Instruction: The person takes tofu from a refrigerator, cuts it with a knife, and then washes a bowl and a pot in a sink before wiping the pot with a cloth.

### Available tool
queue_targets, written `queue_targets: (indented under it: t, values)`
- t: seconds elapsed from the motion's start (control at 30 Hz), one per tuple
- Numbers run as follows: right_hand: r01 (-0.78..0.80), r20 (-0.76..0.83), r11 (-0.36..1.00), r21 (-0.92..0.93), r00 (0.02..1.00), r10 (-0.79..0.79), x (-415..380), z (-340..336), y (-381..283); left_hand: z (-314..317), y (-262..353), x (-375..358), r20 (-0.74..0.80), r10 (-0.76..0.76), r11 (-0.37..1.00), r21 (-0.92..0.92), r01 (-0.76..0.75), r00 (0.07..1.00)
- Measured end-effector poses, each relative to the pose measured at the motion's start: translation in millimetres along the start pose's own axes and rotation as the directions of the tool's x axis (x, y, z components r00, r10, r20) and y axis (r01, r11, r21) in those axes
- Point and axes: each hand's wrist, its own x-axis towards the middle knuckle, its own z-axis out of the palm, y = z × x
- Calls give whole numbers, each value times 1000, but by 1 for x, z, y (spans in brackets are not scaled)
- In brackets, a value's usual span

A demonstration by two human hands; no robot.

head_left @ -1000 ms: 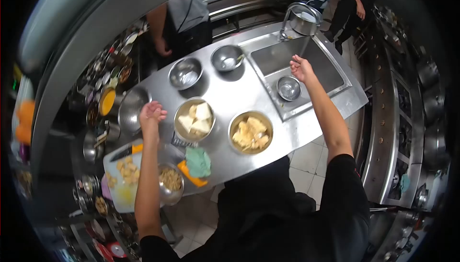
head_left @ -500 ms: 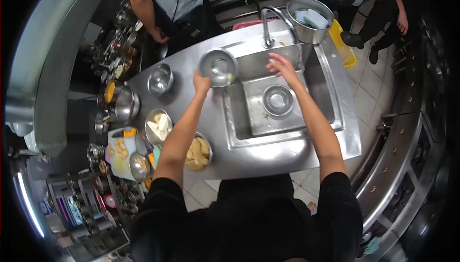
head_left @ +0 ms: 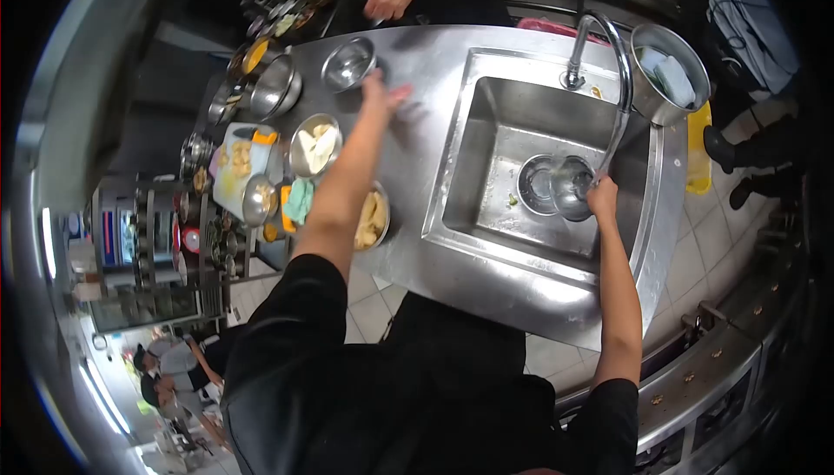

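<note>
loosely spread, the left hand [head_left: 380,93] hangs near a bowl [head_left: 347,65], the right hand [head_left: 602,198] gripping a second bowl [head_left: 571,190].

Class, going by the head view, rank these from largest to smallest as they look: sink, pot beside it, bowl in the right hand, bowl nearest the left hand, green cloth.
1. Sink
2. Pot
3. Right hand's bowl and left hand's nearest bowl: too alike to rank
4. Green cloth

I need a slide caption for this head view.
Right hand holding a metal bowl at the sink, left hand beside another metal bowl on the counter.
</note>
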Motion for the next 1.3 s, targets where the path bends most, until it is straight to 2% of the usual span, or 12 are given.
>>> queue_targets:
  t: [0.07,0.27,0.37,0.63,0.83,0.87,0.9,0.93,1.0,1.1,1.17,1.3]
  values:
    - [50,-76,999,7,996,-50,3,-20,-7,-41,28,95,-57,-147,975,-177,135,987]
    - [284,-107,920,-271,941,-322,-20,-47,-23,-47,8,121,-88,68,997,27,-66,994]
    - [269,-208,911,-313,916,-342,-27,-82,-41,-59,-21,42,-237,76,984,174,-34,969]
    - [209,-578,966,-152,774,-259,-47,-169,-79,16,-217,-175,399,-144,691,696,-197,906]
    - [264,-791,944,-199,525,-314,-85,-222,-90,109,-309,-206,404,-368,561,815,-146,838]
    - [227,-799,960,-164,541,-264,-92,-225,-89,116,-315,-213,685,-32,348,690,-634,728]
    - [195,-803,973,-123,556,-213,-96,-225,-88,120,-315,-216,894,196,-41,418,-907,403]
    - [220,-810,968,-118,543,-222,-97,-223,-85,124,-313,-212,888,207,-46,429,-902,411]
    - [234,-756,967,-101,614,-227,-97,-212,-77,129,-304,-201,999,-41,-97,6,-995,10]
    - [275,-655,949,-153,691,-306,-82,-179,-77,112,-279,-191,964,-195,-157,-212,-964,-181]
    - [299,-561,933,-202,745,-361,-61,-150,-83,93,-260,-175,979,-159,-179,-155,-972,-127]
    - [438,-228,864,-250,840,-492,-26,-68,-73,63,-217,-165,882,-249,-362,299,-883,401]
